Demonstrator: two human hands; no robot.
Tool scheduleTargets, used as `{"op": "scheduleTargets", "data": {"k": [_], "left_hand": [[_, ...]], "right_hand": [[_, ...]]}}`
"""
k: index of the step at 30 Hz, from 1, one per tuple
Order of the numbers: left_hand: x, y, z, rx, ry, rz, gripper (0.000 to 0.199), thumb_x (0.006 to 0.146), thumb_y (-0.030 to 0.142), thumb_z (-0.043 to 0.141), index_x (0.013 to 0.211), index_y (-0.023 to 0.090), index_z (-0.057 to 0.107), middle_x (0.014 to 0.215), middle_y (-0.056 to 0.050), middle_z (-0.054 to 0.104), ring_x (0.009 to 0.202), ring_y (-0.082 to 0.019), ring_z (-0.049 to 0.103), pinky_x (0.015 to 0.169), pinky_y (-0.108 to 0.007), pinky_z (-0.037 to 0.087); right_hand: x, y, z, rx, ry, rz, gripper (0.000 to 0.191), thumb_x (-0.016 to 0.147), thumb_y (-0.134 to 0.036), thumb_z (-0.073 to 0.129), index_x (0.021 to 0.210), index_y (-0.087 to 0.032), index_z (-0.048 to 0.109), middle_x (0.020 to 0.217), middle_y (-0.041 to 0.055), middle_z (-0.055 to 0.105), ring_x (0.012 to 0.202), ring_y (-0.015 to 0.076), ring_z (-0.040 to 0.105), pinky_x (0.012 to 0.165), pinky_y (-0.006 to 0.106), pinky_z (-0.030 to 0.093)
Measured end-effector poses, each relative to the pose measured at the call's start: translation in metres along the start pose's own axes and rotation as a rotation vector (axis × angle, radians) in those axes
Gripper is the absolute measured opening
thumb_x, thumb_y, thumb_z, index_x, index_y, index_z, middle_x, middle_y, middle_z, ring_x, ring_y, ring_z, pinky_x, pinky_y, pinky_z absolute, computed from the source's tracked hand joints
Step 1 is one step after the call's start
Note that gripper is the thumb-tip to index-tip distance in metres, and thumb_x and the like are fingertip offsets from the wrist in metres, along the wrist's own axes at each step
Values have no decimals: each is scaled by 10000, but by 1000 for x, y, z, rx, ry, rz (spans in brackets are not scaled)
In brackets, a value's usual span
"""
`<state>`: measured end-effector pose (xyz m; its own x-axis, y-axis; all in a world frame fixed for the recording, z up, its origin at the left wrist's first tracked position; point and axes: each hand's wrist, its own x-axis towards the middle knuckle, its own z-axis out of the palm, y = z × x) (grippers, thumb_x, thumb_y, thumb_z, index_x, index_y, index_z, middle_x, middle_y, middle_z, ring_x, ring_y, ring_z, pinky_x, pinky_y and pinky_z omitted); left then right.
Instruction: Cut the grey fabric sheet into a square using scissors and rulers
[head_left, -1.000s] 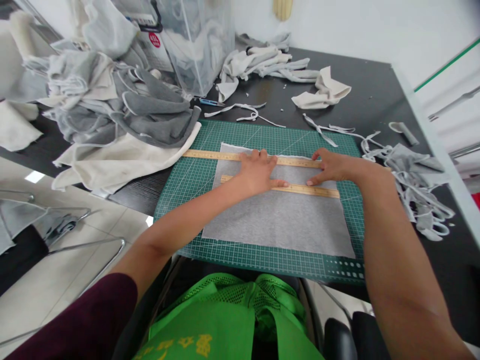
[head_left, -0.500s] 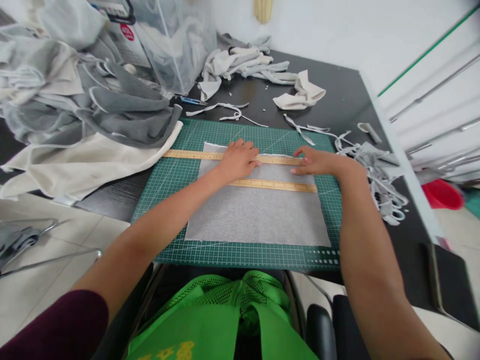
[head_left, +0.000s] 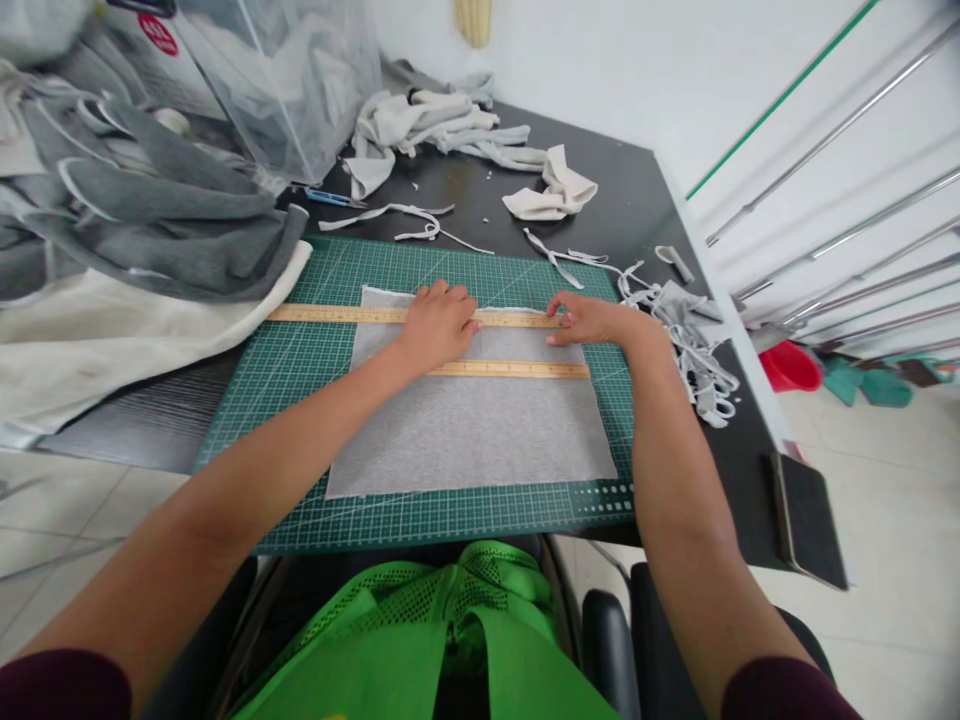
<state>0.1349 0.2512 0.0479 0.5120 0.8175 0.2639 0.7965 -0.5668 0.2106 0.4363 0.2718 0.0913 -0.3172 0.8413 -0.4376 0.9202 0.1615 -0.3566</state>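
A light grey piece of fabric (head_left: pixel 472 430) lies flat on a green cutting mat (head_left: pixel 285 385). Across its upper part run two wooden rulers: the upper ruler (head_left: pixel 330 314) sticks out past the fabric's left edge, and the lower ruler (head_left: pixel 517 370) lies nearly parallel below it. My left hand (head_left: pixel 441 322) rests spread over the upper ruler, pressing it and the cloth; the forearm hides part of the lower ruler. At the upper ruler's right end is my right hand (head_left: pixel 581 322), thumb and forefinger apart on either side of it, other fingers curled over the end.
Grey and cream fabric (head_left: pixel 157 230) is heaped at left beside a clear plastic box (head_left: pixel 277 90). A blue-handled tool (head_left: pixel 330 198) and fabric strips (head_left: pixel 424 222) lie behind the mat. Tangled scraps (head_left: pixel 694 340) are at right, and a phone-like black slab (head_left: pixel 810 520) sits at the table corner.
The camera view has shifted, so the whole scene appears further left and more shows at right. Both hands stay in place on the upper ruler, and fabric and rulers keep their positions.
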Motion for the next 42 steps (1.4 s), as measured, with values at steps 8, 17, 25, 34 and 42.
{"op": "scheduleTargets", "data": {"k": [8,17,25,34,42], "left_hand": [[-5,18,-10,47,-51,-106,253,1007,329,507,993,176,708,1111,-119,646,1105,-307,519,880,-432,420],[-9,27,-8,125,-66,-123,305,1005,180,427,1125,164,706,1123,-143,644,1115,-304,529,889,-442,430],[-5,22,-7,134,-70,-115,282,1003,162,417,1036,193,695,1091,-110,656,1061,-287,541,844,-428,425],[-3,20,-6,132,-63,-119,269,1018,212,427,1009,215,695,1079,-97,662,1048,-286,545,846,-427,423],[-3,19,-5,137,-60,-117,265,1020,229,432,1014,215,696,1078,-102,661,1039,-293,543,830,-426,422]], "right_hand": [[-5,-11,0,5,66,72,363,846,-373,710,1146,-222,570,855,15,649,784,207,598,684,277,402],[-10,6,-3,13,113,268,318,862,-401,724,1077,-209,589,924,56,709,758,205,642,597,257,415],[-29,42,-13,98,97,425,410,863,-393,710,1214,-244,557,768,6,631,668,201,603,558,280,452],[-32,54,-11,190,93,465,446,803,-404,799,1177,-297,579,816,9,646,699,192,608,574,270,489],[-33,66,-10,238,70,507,437,827,-370,785,1180,-264,550,866,8,630,666,161,613,577,260,524]]}}
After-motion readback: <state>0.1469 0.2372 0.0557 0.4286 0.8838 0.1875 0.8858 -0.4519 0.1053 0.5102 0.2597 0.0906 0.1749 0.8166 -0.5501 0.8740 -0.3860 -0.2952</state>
